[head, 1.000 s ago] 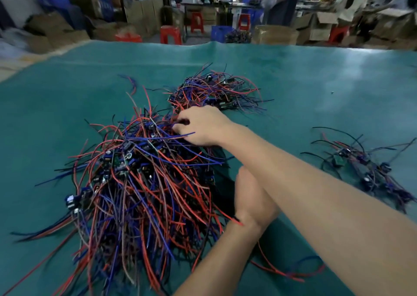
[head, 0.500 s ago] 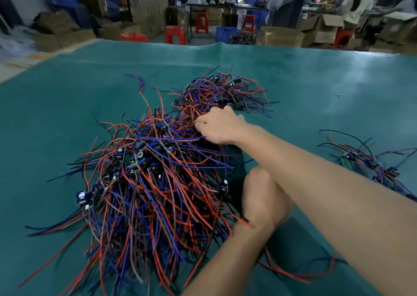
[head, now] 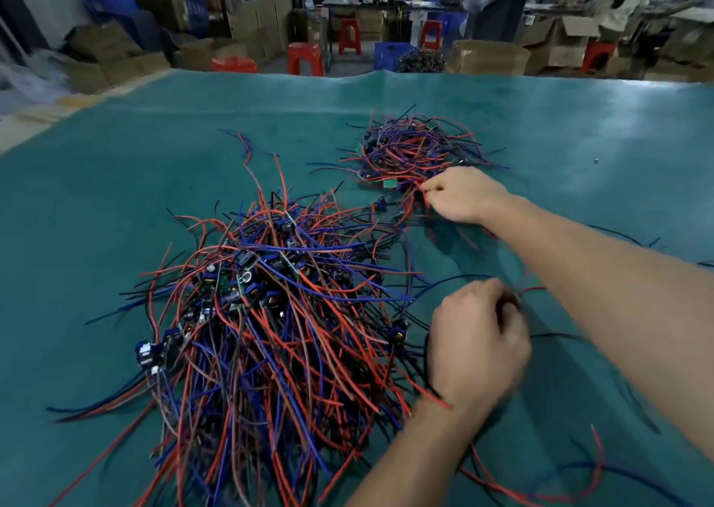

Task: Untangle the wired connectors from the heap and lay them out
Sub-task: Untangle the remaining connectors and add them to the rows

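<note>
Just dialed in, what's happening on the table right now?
A person is sorting a tangle of red, blue and black wired connectors on a green mat. The right hand pinches red wires at the near edge of the smaller far clump. The left hand is curled around dark wires beside the big heap. Motion blur hides its exact grip.

Open green mat (head: 116, 205) left and far right; big wire heap (head: 270, 313) and smaller heap (head: 409, 151) mid-table
</note>
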The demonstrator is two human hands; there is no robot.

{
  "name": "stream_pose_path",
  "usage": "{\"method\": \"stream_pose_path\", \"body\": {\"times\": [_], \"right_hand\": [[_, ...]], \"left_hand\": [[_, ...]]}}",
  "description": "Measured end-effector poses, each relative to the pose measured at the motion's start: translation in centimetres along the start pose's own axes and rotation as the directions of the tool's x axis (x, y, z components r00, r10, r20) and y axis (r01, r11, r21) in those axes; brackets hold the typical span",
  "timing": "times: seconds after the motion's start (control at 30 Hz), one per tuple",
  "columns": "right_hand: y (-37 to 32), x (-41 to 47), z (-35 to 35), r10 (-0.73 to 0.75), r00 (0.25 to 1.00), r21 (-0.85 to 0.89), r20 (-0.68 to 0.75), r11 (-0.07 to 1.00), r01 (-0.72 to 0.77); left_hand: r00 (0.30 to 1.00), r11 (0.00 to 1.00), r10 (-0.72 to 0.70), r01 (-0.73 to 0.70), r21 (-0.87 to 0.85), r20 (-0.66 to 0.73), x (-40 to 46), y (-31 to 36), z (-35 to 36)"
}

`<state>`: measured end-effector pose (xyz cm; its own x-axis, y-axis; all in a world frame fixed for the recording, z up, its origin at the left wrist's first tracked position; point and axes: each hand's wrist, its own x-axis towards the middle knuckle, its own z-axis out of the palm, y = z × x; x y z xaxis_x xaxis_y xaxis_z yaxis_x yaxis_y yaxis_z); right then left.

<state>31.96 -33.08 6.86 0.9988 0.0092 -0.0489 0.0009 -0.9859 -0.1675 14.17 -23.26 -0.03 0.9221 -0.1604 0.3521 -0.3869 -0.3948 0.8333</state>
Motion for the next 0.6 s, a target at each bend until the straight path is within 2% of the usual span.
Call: {"method": "stream_pose_path", "body": {"times": [0.17,0.23,0.27,0.33,0.37,0.4,0.43,0.47,0.5,0.57,0.6], "right_hand": [[4.2,-0.7,-1.4,0.165,0.986,-0.066,0.001,0.984,-0.165],[4.6,-1.2,-2.1,0.239,0.969,-0.094,-0.056,0.965,-0.243],[4.5,-1.4,-2.4,0.252,0.959,-0.098,-0.132,0.959,-0.265],[3.6,-1.8,-2.8,0.201,0.91,-0.131,-0.362,0.956,-0.263],[2.9,-2.2,-2.9,0.125,0.869,-0.165,-0.478,0.959,-0.229],[2.1,-2.6,-2.9,0.027,0.827,-0.197,-0.562,0.966,-0.165],[1.4,-2.9,-2.6,-0.07,0.81,-0.218,-0.583,0.973,-0.073],[0.9,-3.1,-2.2,-0.146,0.838,-0.228,-0.525,0.973,0.027],[0.6,-3.3,-1.6,-0.187,0.894,-0.212,-0.408,0.972,0.107],[0.4,-3.7,-0.2,-0.138,0.979,-0.157,-0.15,0.981,0.114],[0.8,-3.8,0.4,-0.113,0.986,-0.139,-0.123,0.986,0.095]], "left_hand": [[1.0,1.0,0.025,-0.025,-0.006,0.007,0.0,0.6,0.1],[1.0,0.999,0.031,-0.031,-0.01,-0.007,0.0,0.7,0.0],[0.999,0.999,0.033,-0.033,-0.014,-0.015,0.0,0.7,0.0],[0.999,0.999,0.019,-0.02,-0.025,-0.029,0.0,0.7,0.0],[0.999,0.999,0.013,-0.014,-0.037,-0.038,0.0,0.8,0.0],[0.999,0.999,0.008,-0.01,-0.046,-0.053,0.0,0.9,0.0],[0.998,0.999,0.001,-0.004,-0.05,-0.07,0.0,0.9,-0.1],[0.996,0.999,-0.003,-0.002,-0.049,-0.09,0.0,0.9,-0.1],[0.994,0.999,-0.009,0.005,-0.039,-0.108,0.0,0.9,-0.2],[0.99,0.999,-0.03,0.027,-0.021,-0.137,0.0,0.9,-0.3],[0.989,0.999,-0.04,0.037,-0.02,-0.144,0.1,0.9,-0.3]]}}
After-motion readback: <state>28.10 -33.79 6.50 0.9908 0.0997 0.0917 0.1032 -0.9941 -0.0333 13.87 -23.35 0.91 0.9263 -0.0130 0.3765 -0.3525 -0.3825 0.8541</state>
